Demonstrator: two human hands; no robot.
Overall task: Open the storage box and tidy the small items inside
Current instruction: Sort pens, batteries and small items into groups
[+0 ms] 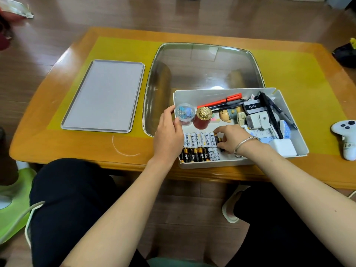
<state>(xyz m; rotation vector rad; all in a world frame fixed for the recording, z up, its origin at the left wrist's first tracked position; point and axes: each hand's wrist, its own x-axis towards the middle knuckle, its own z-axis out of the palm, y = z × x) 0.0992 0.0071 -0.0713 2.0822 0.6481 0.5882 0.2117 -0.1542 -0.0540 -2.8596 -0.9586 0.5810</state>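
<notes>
Storage box [289, 151] open at tabletop's near right edge | your left hand [169, 135] grip pinches its left wall—steadying | right hand [234, 138] grip pinches a battery [219, 140], aligning the rows

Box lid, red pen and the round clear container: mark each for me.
box lid [104, 95]: head view, middle of its flat grey top.
red pen [221, 101]: head view, mid-barrel.
round clear container [184, 113]: head view, its transparent top, beside the left hand [169, 136].
</notes>
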